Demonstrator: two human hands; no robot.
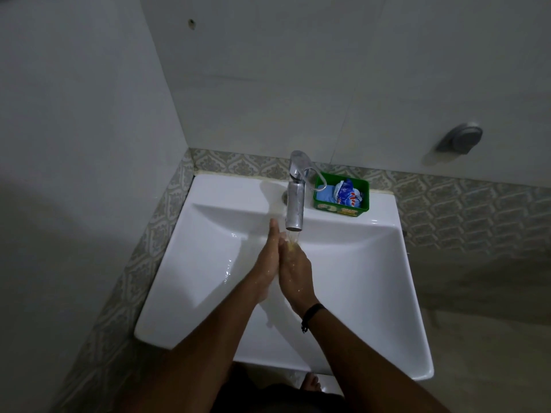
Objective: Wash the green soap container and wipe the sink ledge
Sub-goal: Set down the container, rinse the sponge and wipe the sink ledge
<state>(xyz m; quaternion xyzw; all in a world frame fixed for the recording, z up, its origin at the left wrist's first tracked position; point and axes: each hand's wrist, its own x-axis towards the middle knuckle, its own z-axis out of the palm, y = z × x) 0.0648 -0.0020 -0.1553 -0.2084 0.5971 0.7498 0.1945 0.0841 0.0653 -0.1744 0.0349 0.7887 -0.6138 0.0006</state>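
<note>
1. Palms pressed together under the running water: left hand [266,265] and right hand [295,271], fingers straight and holding nothing, placed just below the spout so the stream falls on them.
2. Black band [311,313] on the right wrist, wet drops on both forearms.
3. Faucet [295,201] standing at the middle of the back ledge, turned on, reaching forward over the basin.
4. White sink [387,308] catching the water, with a wet patch on the ledge left of the faucet base.
5. Green soap container [341,194] resting on the ledge just right of the faucet, upright, not touched, with blue and white packets inside.
6. Probably a rinsing of hands; container not washed yet, to judge from the contents inside.
7. Round grey fitting [460,139] on the wall, well apart to the right.
</note>
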